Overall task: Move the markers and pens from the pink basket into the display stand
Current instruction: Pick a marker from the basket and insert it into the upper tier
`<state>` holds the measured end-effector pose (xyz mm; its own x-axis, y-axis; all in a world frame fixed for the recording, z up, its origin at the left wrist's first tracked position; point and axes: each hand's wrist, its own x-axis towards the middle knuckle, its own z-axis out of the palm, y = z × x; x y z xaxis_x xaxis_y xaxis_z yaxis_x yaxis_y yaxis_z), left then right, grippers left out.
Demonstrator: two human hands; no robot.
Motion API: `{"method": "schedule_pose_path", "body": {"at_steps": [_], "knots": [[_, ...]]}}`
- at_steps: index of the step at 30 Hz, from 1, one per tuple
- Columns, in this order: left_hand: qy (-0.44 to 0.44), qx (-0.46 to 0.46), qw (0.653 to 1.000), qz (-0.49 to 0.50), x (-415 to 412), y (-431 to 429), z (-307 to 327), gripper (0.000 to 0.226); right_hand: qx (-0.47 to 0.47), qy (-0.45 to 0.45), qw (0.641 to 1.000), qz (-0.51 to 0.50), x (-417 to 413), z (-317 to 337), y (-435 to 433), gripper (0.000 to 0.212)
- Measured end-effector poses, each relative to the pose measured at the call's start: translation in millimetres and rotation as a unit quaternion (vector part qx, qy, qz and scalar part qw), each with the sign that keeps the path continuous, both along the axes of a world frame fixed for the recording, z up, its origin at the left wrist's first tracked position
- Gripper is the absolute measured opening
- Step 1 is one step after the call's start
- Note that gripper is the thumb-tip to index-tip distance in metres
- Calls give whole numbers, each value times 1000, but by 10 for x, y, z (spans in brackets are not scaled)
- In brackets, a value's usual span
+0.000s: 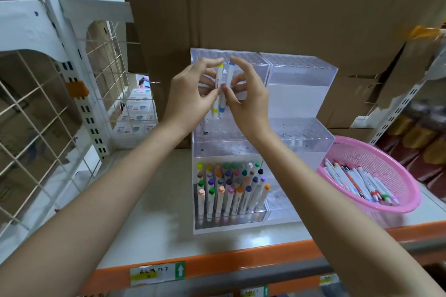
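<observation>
Both bare forearms reach up and forward, and the hands meet in front of the upper tiers of the clear acrylic stepped display stand (pixel 301 84). The left hand (pixel 190 94) has its fingers (pixel 211 62) curled, thumb and fingertips pinching a white marker with yellow ends (pixel 218 79). The right hand (pixel 248 103) mirrors it, with fingers (pixel 237 64) bent and the thumb pressing a white marker with blue ends (pixel 228 77). The two markers stand nearly upright, side by side and touching, held in the air above the stand's middle tier.

Each held marker has a slim white barrel with a coloured cap at the top and a matching coloured band near the bottom.

The stand's tiers are perforated with rows of round holes. Its lowest left compartment is packed with upright white markers with multicoloured caps (pixel 231 188). To the right of the stand sits a round pink plastic mesh basket (pixel 410 190), holding a loose heap of white pens and markers (pixel 357 183) lying flat. Stand and basket rest on a white shelf with an orange front edge (pixel 156 224). Brown cardboard boxes (pixel 265 7) rise behind the stand, and a white wire grid panel (pixel 36 128) stands to its left.
</observation>
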<state>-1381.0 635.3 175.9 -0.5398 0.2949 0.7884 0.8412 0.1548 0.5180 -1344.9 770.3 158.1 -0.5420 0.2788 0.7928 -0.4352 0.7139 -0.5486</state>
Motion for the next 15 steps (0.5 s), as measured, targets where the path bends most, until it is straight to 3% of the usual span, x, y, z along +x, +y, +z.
{"method": "schedule_pose_path", "body": {"at_steps": [15], "knots": [[21, -20, 999, 15, -72, 0, -111, 47, 4, -1, 1000, -5, 0, -23, 2, 48]]}}
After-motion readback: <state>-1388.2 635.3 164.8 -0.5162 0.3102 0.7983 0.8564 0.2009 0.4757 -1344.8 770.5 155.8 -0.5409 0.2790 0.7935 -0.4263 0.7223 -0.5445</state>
